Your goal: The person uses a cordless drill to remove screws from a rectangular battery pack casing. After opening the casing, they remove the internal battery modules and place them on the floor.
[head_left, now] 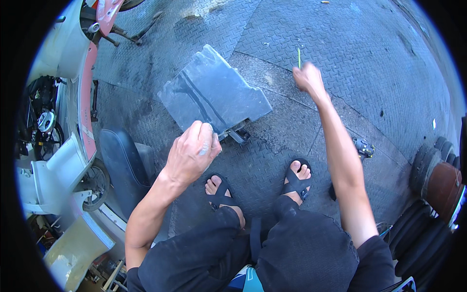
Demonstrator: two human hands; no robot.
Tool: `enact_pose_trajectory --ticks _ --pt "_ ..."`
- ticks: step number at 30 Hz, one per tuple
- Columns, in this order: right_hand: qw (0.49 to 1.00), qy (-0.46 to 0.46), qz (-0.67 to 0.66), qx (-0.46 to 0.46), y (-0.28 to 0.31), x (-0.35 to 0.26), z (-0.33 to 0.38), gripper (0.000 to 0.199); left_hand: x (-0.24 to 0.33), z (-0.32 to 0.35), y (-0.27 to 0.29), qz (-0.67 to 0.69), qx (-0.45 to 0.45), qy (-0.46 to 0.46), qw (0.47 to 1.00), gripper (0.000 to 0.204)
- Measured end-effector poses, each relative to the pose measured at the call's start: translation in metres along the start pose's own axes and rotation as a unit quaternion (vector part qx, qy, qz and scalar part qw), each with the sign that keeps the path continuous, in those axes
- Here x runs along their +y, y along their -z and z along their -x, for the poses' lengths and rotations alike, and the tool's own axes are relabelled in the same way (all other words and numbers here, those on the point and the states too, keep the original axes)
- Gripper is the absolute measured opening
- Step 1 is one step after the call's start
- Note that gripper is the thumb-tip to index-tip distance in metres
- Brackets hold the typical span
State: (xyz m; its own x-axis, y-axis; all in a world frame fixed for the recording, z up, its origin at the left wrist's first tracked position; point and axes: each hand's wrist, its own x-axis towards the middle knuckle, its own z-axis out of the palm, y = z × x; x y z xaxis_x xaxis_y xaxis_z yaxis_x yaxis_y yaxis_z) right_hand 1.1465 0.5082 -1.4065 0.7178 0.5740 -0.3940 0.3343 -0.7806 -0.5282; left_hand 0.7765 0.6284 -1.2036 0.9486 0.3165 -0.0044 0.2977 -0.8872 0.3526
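Grey panel (219,87) was in front of the sandalled feet (295,180), over the dark patterned floor (369,63). The left hand (191,150) was curled at its near edge; what it pinched, I could not tell. The right hand (310,79), closed, held a thin yellow-green stick (299,56). Pale scooter bodywork (63,158) stood at left, black tyres (422,238) at right.

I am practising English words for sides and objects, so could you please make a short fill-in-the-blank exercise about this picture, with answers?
1. The right hand holds a thin yellow-green stick; the grey panel is nearer to the ____ hand.
2. The black seat is on the picture's ____ side.
3. The right foot wears a black open-toed ____.
4. The dark tyres are on the picture's ____ side.

Answers: left; left; sandal; right.
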Motion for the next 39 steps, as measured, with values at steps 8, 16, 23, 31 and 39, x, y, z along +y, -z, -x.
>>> enact_pose_trajectory --ticks 8,16,23,31,39 --pt "0.956 0.017 -0.292 -0.036 -0.095 -0.015 0.224 0.028 0.004 -0.026 0.051 0.051 0.05 0.002 0.997 0.019" --pt "0.914 0.374 -0.153 0.042 -0.117 -0.049 0.222 0.036 0.006 -0.023 0.105 0.191 -0.048 0.127 0.972 0.031" --pt "0.915 0.349 -0.182 0.085 -0.111 -0.017 0.28 0.029 -0.021 0.04 0.016 0.32 -0.106 0.25 0.908 0.032" --pt "0.96 0.256 0.084 0.082 -0.071 0.014 0.268 0.034 0.008 0.097 -0.126 0.531 -0.005 0.379 0.758 0.031" --pt "0.954 0.205 0.169 -0.139 -0.056 0.01 0.262 0.049 0.009 0.089 -0.198 0.321 -0.068 0.254 0.91 0.026"
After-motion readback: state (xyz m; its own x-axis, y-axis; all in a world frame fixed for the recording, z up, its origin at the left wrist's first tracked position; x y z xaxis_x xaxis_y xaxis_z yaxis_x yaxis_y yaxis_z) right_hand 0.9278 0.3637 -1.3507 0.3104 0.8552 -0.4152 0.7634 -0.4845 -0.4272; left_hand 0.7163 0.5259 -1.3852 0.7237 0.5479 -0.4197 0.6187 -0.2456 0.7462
